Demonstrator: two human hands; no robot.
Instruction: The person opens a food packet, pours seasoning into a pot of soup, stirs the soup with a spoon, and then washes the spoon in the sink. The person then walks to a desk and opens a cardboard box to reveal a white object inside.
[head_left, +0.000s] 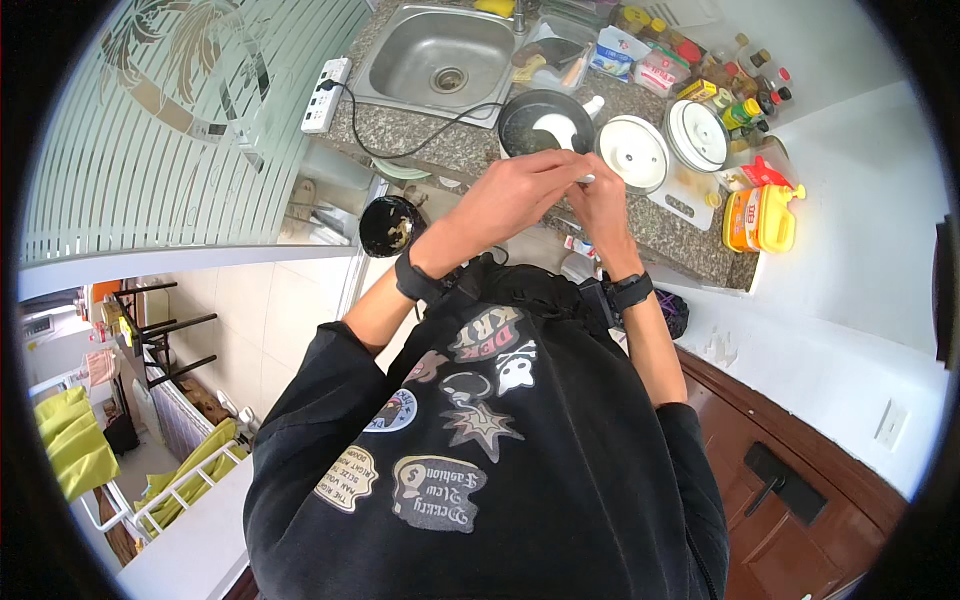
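Observation:
A dark-lined electric cooking pot (525, 127) stands on the counter just beyond my hands. Inside it rests the pale bowl of a white ladle or spoon (556, 126), whose handle runs back under my fingers. My right hand (602, 196) is closed around that handle, its white end showing by the fingers. From the left, my left hand (517, 191) reaches across, its fingertips meeting the right hand at the handle. Whether the left fingers also grip it is hidden. A white lid (634, 155) lies right of the pot.
Behind are a steel sink (409, 56) and a plastic tub (564, 49). A power strip (325, 96) trails a black cord. Another lidded pot (697, 135), a white cutting board (686, 201), several bottles and a yellow jug (761, 217) stand right. A black-lined bin (386, 229) sits below.

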